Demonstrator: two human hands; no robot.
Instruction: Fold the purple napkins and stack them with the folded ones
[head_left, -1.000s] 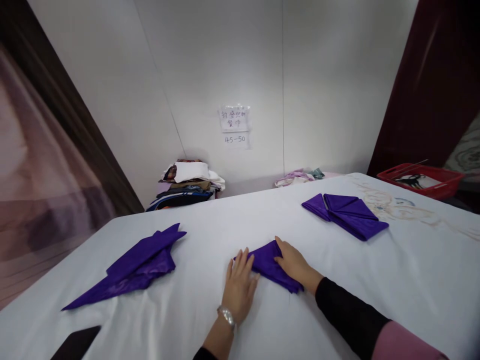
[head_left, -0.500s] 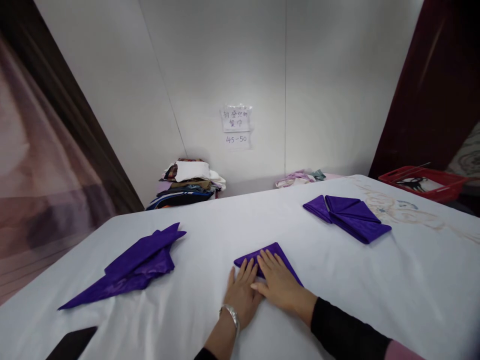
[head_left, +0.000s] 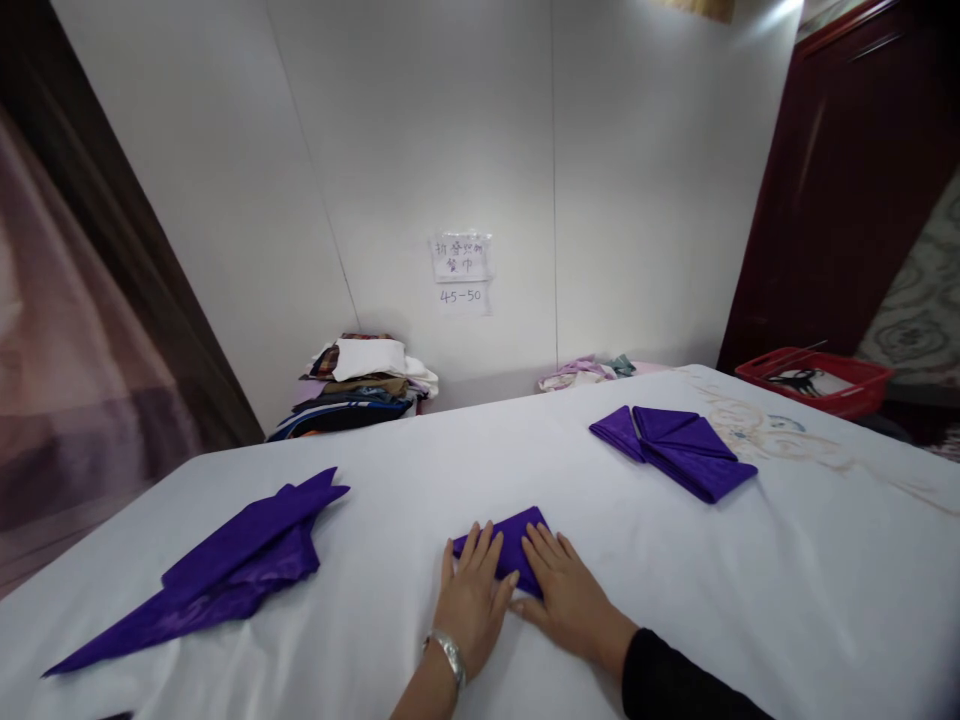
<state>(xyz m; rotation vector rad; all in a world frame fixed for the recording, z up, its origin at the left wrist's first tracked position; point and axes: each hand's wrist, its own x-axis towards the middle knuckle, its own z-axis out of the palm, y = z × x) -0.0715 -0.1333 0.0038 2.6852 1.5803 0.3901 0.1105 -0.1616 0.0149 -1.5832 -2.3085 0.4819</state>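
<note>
A small folded purple cloth (head_left: 511, 545) lies on the white table cover near the front middle. My left hand (head_left: 474, 598) rests flat on its left part, fingers spread, a silver bracelet on the wrist. On its right part lies my right hand (head_left: 566, 592), also flat with fingers apart and a black sleeve behind it. The two thumbs are close together at the cloth's near edge. To the left is a larger, loosely folded purple cloth (head_left: 244, 555) with pointed ends. Back right sits another purple cloth (head_left: 690, 448), folded into flat angular panels.
The white-covered table (head_left: 405, 470) meets a pale wall. Stacked clothes (head_left: 360, 385) stand behind its left back edge, pinkish cloths (head_left: 577, 373) behind the middle. A red basket (head_left: 855, 400) with black-handled scissors is at the far right. A paper sign (head_left: 461, 270) hangs on the wall.
My hands have moved apart over the cloth, the right one towards its right side, showing more purple between them. The view has shifted slightly.
</note>
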